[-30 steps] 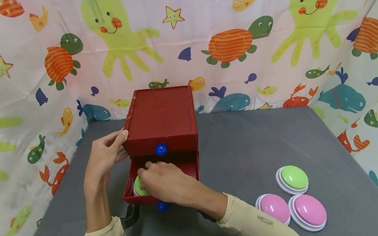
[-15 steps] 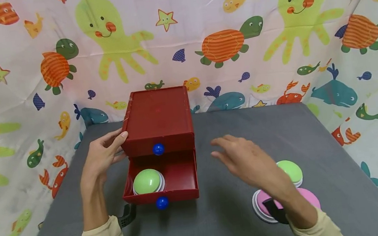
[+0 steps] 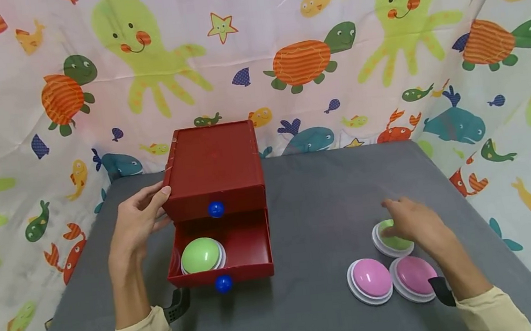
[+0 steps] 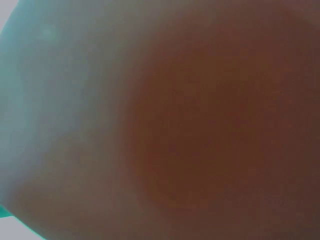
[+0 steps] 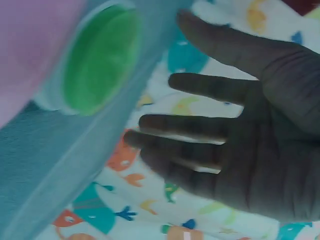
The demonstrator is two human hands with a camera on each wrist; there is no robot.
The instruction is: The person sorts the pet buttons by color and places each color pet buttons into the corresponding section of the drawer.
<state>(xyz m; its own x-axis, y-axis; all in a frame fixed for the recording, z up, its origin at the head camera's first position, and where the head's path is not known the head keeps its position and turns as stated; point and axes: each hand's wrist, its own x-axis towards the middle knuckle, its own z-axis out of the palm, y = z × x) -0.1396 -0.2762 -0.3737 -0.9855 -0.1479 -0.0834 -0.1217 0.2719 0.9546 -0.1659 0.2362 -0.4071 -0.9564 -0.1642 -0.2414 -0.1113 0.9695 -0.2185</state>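
My left hand (image 3: 132, 228) holds the front left corner of a red two-drawer box (image 3: 214, 163), thumb on the top edge and fingers against its side. The lower drawer (image 3: 250, 248) is pulled out. In its left part lies a green dome button (image 3: 199, 255) with a white base. My right hand (image 3: 419, 222) hovers with spread fingers over a second green dome button (image 3: 399, 244) on the table, partly covering it in the head view. The right wrist view shows this palm (image 5: 270, 135) holding nothing. The left wrist view is too blurred to read.
Two pink dome buttons, one to the left (image 3: 372, 278) and one to the right (image 3: 414, 275), lie just in front of the green one. Blue knobs mark the upper drawer (image 3: 216, 209) and lower drawer front. A sea-animal curtain (image 3: 262, 42) encloses the grey table (image 3: 308, 199).
My right hand has left the green button in the drawer and moved right, over the green button on the table. The left hand keeps its hold on the box.
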